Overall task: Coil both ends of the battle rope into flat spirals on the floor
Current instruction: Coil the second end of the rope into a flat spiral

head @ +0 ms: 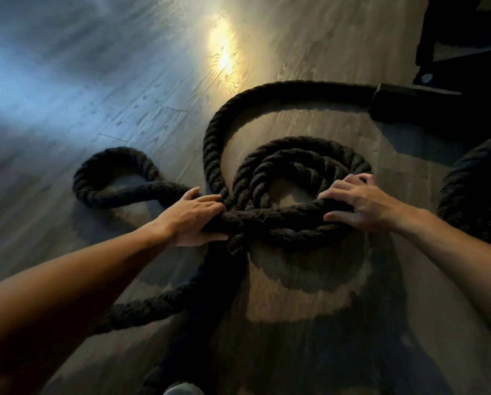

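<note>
Floor: grey wood-grain plank floor [124,81]; carries everything listed.

Rope: thick black twisted battle rope [281,89], lying wholly on the floor.
- Loose flat coil of a few uneven turns [295,155], centre; the landmark.
- Wide arc beyond the coil, running to a black block-shaped piece [404,104] far right of it; whether this is an end sleeve or an equipment foot cannot be told.
- Slack loop [110,155], left of the coil.
- Further dark rope mass [472,181], right of the coil, cut by the frame edge.

Hands: left hand [193,216] at the coil's left edge, fingers and thumb wrapped round the near strand; right hand [361,205] at its right edge, fingers spread over the same strand, thumb tucked beneath.

Step, judged: laying another turn on the first spiral, roughly midway. Next move calls for drawing in the slack loop and seating the turn snug and flat.

Containers: none in view.
</note>
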Motion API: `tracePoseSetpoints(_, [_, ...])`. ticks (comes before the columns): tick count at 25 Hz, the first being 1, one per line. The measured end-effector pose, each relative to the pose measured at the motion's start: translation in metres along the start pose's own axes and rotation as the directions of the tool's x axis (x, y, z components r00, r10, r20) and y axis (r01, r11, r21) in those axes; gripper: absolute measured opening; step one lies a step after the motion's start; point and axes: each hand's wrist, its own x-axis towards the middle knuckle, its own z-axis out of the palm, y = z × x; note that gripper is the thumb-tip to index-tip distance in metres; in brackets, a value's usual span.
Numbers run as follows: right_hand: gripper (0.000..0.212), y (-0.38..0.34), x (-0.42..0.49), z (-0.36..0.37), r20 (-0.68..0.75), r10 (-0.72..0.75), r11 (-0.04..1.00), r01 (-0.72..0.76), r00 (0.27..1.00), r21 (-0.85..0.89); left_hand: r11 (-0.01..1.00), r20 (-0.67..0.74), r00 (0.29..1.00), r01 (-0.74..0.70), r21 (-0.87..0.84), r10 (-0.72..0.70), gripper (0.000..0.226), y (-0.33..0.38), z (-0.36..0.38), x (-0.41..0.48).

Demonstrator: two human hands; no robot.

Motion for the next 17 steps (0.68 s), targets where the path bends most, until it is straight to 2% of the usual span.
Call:
tracePoseSetpoints(2, [0.056, 0.015, -0.002, -0.01, 0.011, 0.083, 0.996, -0.083, 0.997, 0.036, 0.997, -0.126, 0.992, 0.016, -0.074, -0.025, 0.059, 0.016, -0.015, 0.007])
tracePoseSetpoints(4, [0.05, 0.028, -0.007, -0.014, 0.066, 0.181, 0.983, -0.182, 0.981, -0.002, 0.989, -0.165, 0.983, 0.057, -0.138, -0.079, 0.056, 0.049, -0.025, 0.016])
tracePoseSetpoints(6, [0.047, 0.033, -0.014, -0.008, 0.149, 0.284, 0.958, -0.274, 0.947, -0.084, 0.977, -0.085, 0.993, 0.068, -0.201, -0.086, 0.057, 0.094, -0.02, 0.022])
tracePoseSetpoints(8, [0.044, 0.025, -0.015, -0.003, 0.165, 0.41, 0.912, -0.407, 0.897, -0.055, 0.957, 0.063, 0.992, 0.12, -0.264, -0.106, 0.054, 0.139, -0.013, 0.019])
tracePoseSetpoints(9, [0.043, 0.014, -0.011, -0.001, 0.166, 0.505, 0.854, -0.518, 0.847, 0.042, 0.943, 0.119, 0.983, 0.171, -0.287, -0.142, 0.051, 0.156, -0.011, 0.017])
tracePoseSetpoints(11, [0.055, -0.022, 0.0, 0.009, 0.223, 0.705, 0.592, -0.732, 0.673, 0.339, 0.913, 0.182, 0.96, 0.261, -0.314, -0.212, 0.052, 0.185, -0.014, 0.013])
tracePoseSetpoints(12, [0.063, -0.041, 0.003, 0.019, 0.244, 0.754, 0.471, -0.762, 0.609, 0.445, 0.902, 0.203, 0.952, 0.285, -0.325, -0.227, 0.053, 0.199, -0.02, 0.012])
tracePoseSetpoints(13, [0.072, -0.059, 0.002, 0.029, 0.245, 0.781, 0.404, -0.764, 0.575, 0.504, 0.893, 0.217, 0.949, 0.294, -0.34, -0.23, 0.055, 0.213, -0.026, 0.011])
tracePoseSetpoints(15, [0.082, -0.079, -0.005, 0.041, 0.213, 0.794, 0.402, -0.756, 0.569, 0.517, 0.868, 0.232, 0.948, 0.296, -0.398, -0.217, 0.058, 0.239, -0.037, 0.011])
tracePoseSetpoints(17, [0.077, -0.072, -0.008, 0.04, 0.201, 0.781, 0.413, -0.731, 0.591, 0.544, 0.83, 0.291, 0.931, 0.335, -0.446, -0.219, 0.061, 0.255, -0.044, 0.015])
